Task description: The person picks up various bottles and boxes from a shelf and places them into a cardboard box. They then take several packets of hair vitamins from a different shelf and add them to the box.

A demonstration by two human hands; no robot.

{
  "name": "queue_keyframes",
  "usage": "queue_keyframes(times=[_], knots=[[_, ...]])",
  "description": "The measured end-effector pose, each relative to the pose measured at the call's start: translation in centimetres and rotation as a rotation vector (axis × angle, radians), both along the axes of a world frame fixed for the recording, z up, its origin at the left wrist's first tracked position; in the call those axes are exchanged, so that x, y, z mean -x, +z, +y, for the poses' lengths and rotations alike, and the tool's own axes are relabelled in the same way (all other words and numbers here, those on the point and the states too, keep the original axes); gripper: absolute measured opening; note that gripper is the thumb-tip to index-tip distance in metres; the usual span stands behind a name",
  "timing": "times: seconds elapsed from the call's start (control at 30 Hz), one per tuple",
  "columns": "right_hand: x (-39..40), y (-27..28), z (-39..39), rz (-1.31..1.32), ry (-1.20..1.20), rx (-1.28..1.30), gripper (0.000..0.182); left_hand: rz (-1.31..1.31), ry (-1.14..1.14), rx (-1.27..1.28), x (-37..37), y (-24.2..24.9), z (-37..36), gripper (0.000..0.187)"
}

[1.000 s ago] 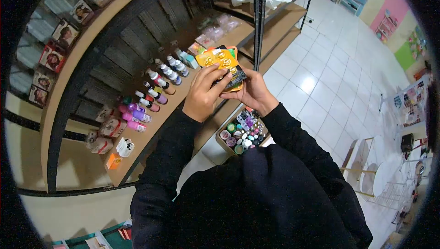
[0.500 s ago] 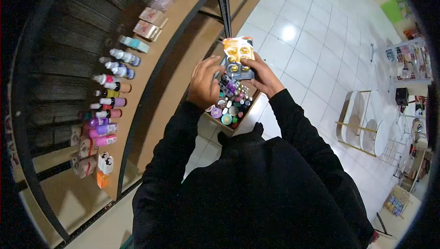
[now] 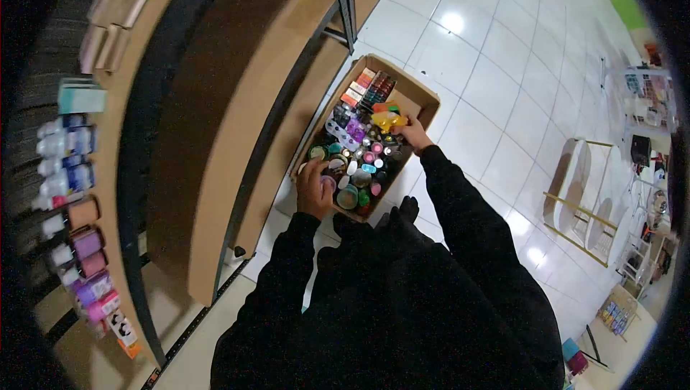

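Observation:
A cardboard box (image 3: 419,94) full of small cosmetics stands on the floor before my feet. My right hand (image 3: 415,135) reaches into its right side, pinching a yellow and orange blister pack of capsules (image 3: 388,120) above the bottles. At the near left corner, my left hand (image 3: 313,187) has its fingers curled around a small round jar (image 3: 328,183), partly hidden by them. Close to that hand lie several jars, among them a teal-lidded jar (image 3: 348,197). A purple packet (image 3: 355,129) lies mid-box, and dark tubes in a rack (image 3: 379,91) sit at the far end.
Wooden shelves (image 3: 237,124) with black metal posts (image 3: 343,2) run along my left. Bottles (image 3: 88,243) and boxes (image 3: 108,49) line the upper shelf. White floor tiles (image 3: 489,88) lie to the right, with a white and gold rack (image 3: 586,200) beyond.
Both hands have moved down from above the box into it. The blister pack has been lowered among the cosmetics, still in my right hand. My view has shifted, showing more of the box.

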State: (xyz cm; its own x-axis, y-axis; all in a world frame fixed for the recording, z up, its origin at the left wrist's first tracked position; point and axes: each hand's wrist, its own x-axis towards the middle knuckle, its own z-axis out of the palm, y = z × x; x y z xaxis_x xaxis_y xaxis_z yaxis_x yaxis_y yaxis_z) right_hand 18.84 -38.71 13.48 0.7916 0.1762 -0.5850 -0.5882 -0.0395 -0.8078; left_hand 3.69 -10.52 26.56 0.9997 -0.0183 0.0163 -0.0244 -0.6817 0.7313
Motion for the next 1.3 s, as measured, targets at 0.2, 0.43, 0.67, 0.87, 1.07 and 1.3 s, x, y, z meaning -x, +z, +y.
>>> queue_keyframes(times=[0.2, 0.43, 0.67, 0.87, 1.07, 1.3], knots=[[-3.9, -5.5, 5.9, -0.498, 0.924, 0.734, 0.047, 0.045, -0.009, -0.063, 1.4, -8.7, 0.4, 0.037], [-2.6, -13.9, 10.4, -0.459, 1.454, 0.877, 0.051, 0.069, -0.069, -0.012, 0.6, -14.4, -0.5, 0.042], [0.1, -13.3, 11.4, -0.555, 1.501, 0.972, 0.054, 0.132, -0.067, -0.052, 1.0, -14.7, -0.5, 0.040], [1.0, -11.9, 10.8, -0.631, 1.268, 0.931, 0.080, 0.121, -0.043, -0.087, 1.5, -12.2, -0.2, 0.041], [1.1, -4.5, 8.9, -0.609, 1.023, 0.814, 0.091, 0.025, -0.078, -0.129, 1.2, -6.2, -0.8, 0.043], [-0.8, 13.9, 7.7, -0.843, 0.625, 0.452, 0.067, -0.194, -0.072, -0.080, -2.4, 9.2, -1.8, 0.041]])
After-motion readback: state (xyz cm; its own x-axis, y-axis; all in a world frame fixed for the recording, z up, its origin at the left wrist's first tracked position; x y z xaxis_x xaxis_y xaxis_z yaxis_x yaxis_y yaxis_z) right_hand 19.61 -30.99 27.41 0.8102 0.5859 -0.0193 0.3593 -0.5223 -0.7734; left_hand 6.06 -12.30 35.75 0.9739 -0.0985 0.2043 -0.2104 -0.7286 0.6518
